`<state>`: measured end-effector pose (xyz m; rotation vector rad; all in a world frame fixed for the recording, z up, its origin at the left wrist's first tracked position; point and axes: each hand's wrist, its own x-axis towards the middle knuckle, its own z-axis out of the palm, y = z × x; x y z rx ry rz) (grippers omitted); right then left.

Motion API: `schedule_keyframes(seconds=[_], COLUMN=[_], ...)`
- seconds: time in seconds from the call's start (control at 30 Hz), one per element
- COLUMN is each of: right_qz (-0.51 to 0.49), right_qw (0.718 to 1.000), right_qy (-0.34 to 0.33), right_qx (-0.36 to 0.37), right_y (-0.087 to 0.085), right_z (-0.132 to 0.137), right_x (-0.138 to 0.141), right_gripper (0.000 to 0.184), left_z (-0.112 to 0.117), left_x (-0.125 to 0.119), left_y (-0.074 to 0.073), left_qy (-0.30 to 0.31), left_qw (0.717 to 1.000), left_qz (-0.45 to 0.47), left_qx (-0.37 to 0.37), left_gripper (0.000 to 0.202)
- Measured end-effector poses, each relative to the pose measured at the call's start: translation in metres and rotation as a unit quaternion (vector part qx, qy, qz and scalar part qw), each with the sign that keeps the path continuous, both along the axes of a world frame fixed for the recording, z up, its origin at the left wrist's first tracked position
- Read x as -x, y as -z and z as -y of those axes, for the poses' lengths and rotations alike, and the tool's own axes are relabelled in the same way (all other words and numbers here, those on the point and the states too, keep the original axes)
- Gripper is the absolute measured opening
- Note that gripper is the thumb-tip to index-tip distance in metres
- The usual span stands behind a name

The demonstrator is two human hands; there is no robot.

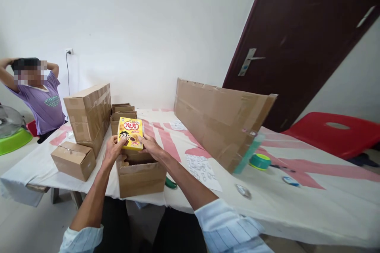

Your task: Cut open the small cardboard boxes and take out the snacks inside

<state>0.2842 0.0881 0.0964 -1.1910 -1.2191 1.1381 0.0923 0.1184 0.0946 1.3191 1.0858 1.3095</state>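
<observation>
Between my two hands is a yellow snack box (130, 128) with a cartoon face and red lettering on its front. My left hand (114, 148) grips its left side, thumb on the front. On the right side, my right hand (151, 145) holds it with closed fingers. The snack box is raised over an open brown cardboard box (142, 182) at the table's near edge, whose inside is mostly hidden. Behind it stand several open cardboard boxes (123, 108) in a row.
Stacked closed cartons (89, 114) and a smaller closed carton (74, 160) stand at left. A large cardboard panel (219, 116) rises at right, near a green tape roll (260, 161) and printed paper (202, 170). A person (41, 102) sits at far left; a red chair (332, 134) is at right.
</observation>
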Motion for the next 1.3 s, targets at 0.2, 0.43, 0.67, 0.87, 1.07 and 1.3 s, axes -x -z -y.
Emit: schedule_keyframes(seconds=[0.2,0.43,0.67,0.87,1.07,1.3], right_qz=[0.011,0.024,0.004,-0.019,-0.001,0.011], right_qw=[1.0,1.0,0.99,0.954,0.942,0.929], right_qy=[0.014,0.018,0.022,0.043,0.051,0.066], right_qx=[0.019,0.001,-0.139,-0.295,-0.333,-0.363], right_y=[0.01,0.012,-0.007,-0.035,-0.049,-0.061], right_z=[-0.017,-0.022,-0.013,0.002,0.013,0.021], right_x=[0.004,0.002,0.003,0.008,0.005,0.003], right_gripper=[0.048,0.058,0.067,0.074,0.077,0.078], left_z=[-0.011,-0.019,-0.02,-0.003,0.012,0.02], left_x=[0.005,0.006,0.001,-0.002,-0.005,-0.008], left_y=[0.012,0.02,0.003,-0.029,-0.05,-0.068], left_qy=[-0.009,0.003,0.022,0.05,0.061,0.103], left_qw=[0.999,0.999,0.998,0.989,0.979,0.962], left_qz=[-0.042,-0.046,0.003,0.035,0.046,0.084], left_qx=[0.017,0.017,-0.054,-0.138,-0.19,-0.239], left_gripper=[0.063,0.061,0.075,0.07,0.064,0.063])
